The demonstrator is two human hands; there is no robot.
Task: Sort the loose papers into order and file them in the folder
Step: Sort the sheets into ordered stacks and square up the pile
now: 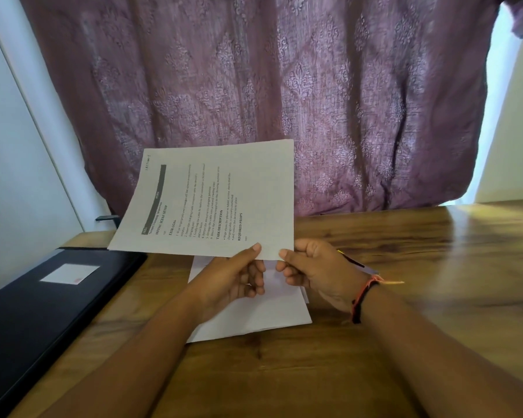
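Above the stack (254, 322) we lift one sheet (212, 200) by its near edge, left hand (236, 277) and right hand (313, 271) each pinching it, probably to read its heading; left of the stack the folder (43, 312) waits, seemingly closed

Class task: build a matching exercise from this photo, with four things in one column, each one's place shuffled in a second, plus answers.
1 printed sheet
2 black folder
3 paper stack
4 curtain

A closed, on the table, left side
B hanging behind the table
C held up by left hand and right hand
D flat on the table under the hands

Pairs: 1-C, 2-A, 3-D, 4-B
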